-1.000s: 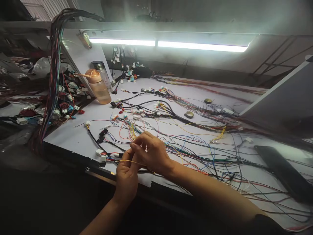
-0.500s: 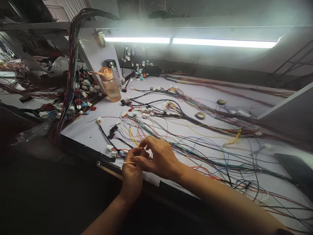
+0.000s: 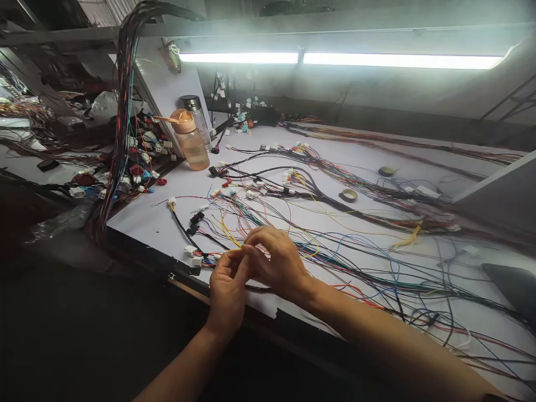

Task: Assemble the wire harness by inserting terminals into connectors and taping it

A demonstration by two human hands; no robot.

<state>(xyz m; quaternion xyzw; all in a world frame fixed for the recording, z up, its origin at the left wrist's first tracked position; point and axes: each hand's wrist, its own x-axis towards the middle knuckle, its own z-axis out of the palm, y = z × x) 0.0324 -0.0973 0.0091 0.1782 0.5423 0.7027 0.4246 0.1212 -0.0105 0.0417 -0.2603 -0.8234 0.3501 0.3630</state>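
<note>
My left hand [image 3: 228,279] is closed at the table's front edge, its thumb and fingers pinching a yellow wire [image 3: 231,234]. My right hand [image 3: 278,262] meets it from the right, fingertips also pinched on the yellow wire where the two hands touch. The exact ends between the fingers are hidden. Left of the hands lie white connectors [image 3: 193,255] on a black-sleeved cable, with black connectors [image 3: 196,219] a little farther back. Behind the hands a wire harness [image 3: 360,265] of green, black and blue wires runs off to the right.
A water bottle [image 3: 191,145] with an orange lid stands at the back left. Two tape rolls, one a near roll [image 3: 348,195], lie among the harnesses. A thick hanging wire bundle [image 3: 124,111] drops at the left corner. A dark flat object [image 3: 513,287] lies at the right.
A yellow wire end that stuck out across my left palm no longer shows there. My hands have drawn closer, fingertips now together on the yellow wire. The view has shifted slightly.
</note>
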